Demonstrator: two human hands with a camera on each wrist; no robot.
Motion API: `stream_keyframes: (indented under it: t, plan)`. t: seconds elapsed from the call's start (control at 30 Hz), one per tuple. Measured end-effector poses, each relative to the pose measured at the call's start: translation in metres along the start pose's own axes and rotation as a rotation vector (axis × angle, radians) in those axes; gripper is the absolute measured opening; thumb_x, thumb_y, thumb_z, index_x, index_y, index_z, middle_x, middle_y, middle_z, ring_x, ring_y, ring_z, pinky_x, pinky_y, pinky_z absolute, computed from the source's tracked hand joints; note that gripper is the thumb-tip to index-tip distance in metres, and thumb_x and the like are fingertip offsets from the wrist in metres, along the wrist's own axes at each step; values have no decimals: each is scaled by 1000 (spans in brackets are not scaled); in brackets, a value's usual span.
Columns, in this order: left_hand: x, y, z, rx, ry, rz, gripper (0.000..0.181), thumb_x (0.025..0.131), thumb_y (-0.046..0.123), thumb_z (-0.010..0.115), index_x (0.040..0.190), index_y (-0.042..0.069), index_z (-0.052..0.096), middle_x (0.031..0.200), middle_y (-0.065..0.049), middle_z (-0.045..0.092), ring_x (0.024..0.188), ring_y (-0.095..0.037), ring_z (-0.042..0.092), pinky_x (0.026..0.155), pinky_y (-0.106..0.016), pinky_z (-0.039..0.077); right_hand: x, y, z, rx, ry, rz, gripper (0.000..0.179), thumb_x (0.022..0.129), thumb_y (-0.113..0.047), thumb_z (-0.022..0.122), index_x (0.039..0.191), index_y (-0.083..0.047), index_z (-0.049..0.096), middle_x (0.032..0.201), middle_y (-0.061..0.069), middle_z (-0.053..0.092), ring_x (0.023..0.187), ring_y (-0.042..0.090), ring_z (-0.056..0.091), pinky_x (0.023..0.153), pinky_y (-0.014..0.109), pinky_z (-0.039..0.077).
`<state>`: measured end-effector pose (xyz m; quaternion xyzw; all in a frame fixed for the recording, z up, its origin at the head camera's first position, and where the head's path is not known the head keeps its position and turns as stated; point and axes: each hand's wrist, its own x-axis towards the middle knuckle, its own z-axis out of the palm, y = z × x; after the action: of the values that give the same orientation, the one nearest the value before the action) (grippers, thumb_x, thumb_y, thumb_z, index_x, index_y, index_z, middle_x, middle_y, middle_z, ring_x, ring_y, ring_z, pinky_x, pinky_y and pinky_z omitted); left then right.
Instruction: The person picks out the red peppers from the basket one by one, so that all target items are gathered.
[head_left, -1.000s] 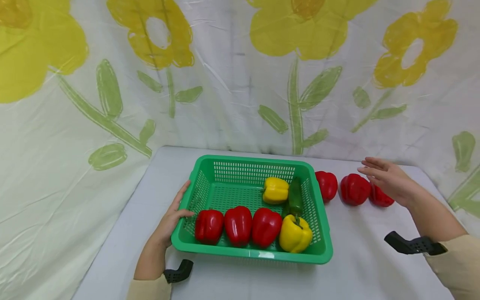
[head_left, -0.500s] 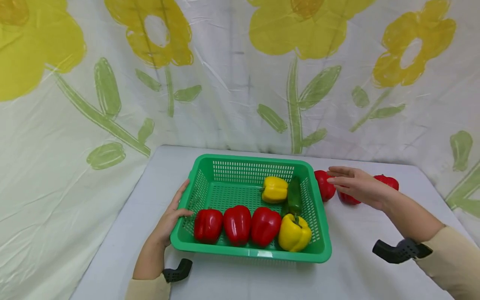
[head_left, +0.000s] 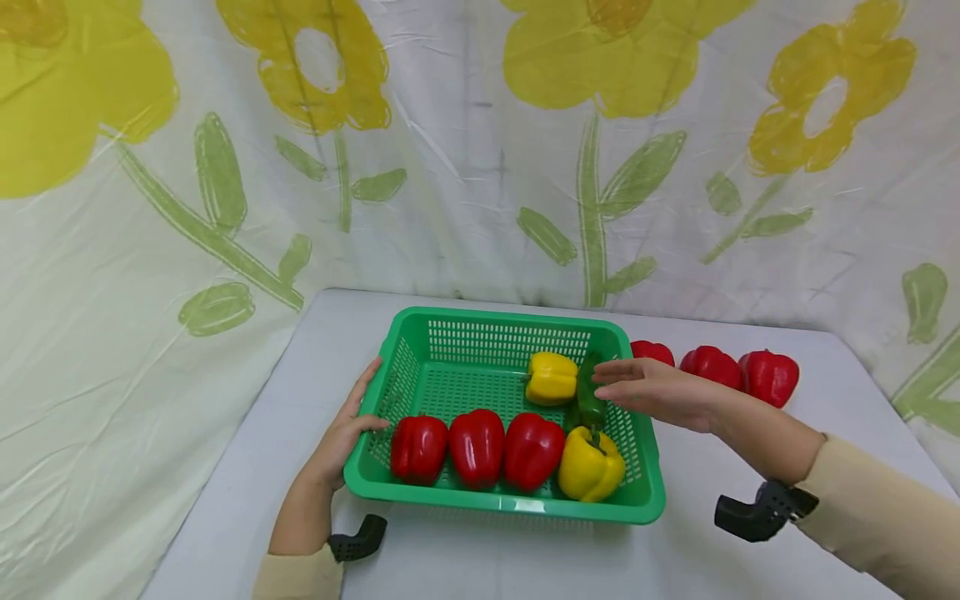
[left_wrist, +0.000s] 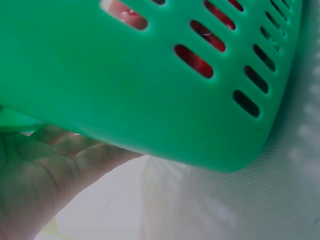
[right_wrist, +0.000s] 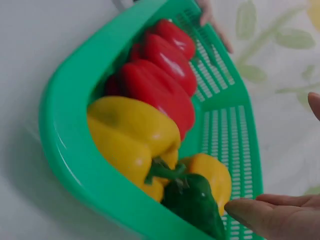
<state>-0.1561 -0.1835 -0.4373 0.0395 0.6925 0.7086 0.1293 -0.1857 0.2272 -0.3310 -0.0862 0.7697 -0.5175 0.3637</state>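
Note:
A green plastic basket (head_left: 480, 498) stands in front of me. My left hand (head_left: 341, 437) holds its left rim, thumb over the edge and fingers along the outside wall. Over the right rim reaches my right hand (head_left: 667, 396), fingers extended and holding nothing. Its fingertips overlap the long green pepper (head_left: 592, 408) inside; in the right wrist view the thumb lies close to the rear yellow bell pepper (right_wrist: 212, 175). Three red bell peppers (head_left: 476, 450) and another yellow bell pepper (head_left: 591, 467) line the basket's front side.
To the right of the basket, three more red bell peppers (head_left: 770, 377) sit in a row on the white table (head_left: 750, 492), partly behind my right arm. A white curtain (head_left: 465, 208) with painted yellow flowers hangs behind the table.
My right hand has swept left from above the rightmost loose red bell peppers to over the basket's right side, fingers still extended. The left hand and the basket's contents look the same.

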Motion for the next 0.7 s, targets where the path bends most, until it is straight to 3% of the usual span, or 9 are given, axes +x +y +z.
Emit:
stream_keyframes:
  t: [0.27, 0.7]
  plan:
    - [0, -1, 0, -1, 0, 0, 80, 85, -3, 37, 149, 37, 10, 157, 2, 1, 141, -32, 11, 104, -49, 30, 8, -7, 22, 52, -53, 70, 73, 88, -22, 59, 143, 8, 21, 148, 25, 25, 132, 36, 34, 105, 49, 34]
    - [0, -1, 0, -4, -3, 6, 80, 85, -3, 38, 149, 36, 10, 157, 1, 1, 141, -31, 10, 105, -51, 27, 16, -21, 47, 68, -110, 193, 71, 87, -22, 61, 141, 10, 27, 146, 24, 29, 132, 37, 32, 103, 49, 37]
